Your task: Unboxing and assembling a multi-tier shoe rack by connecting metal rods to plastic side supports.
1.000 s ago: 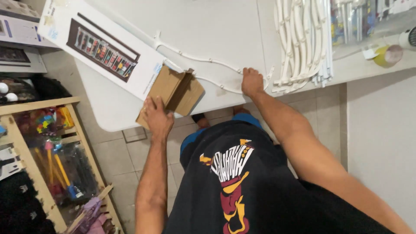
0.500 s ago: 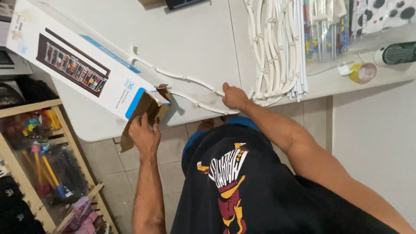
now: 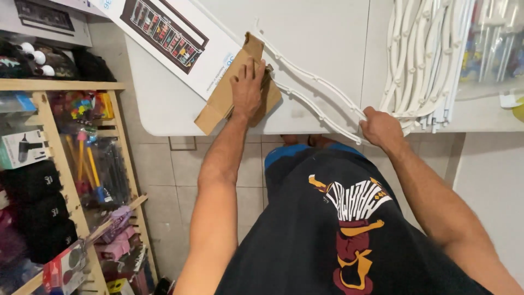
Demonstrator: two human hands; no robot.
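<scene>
Cardboard flap (image 3: 221,104) is brown and flat, sticking out of a long white box (image 3: 180,46) on the white table (image 3: 158,109); left hand (image 3: 247,90) presses flat on it; right hand (image 3: 380,128) is closed around thin white plastic rails (image 3: 316,101).

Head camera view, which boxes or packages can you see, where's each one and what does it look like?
Long white box: on the white table, upper left, with a dark picture panel and an open brown flap under the left hand.
Small white package: wooden shelf at left, dark tool pictured.
Red package: shelf bottom, partly hidden.
</scene>
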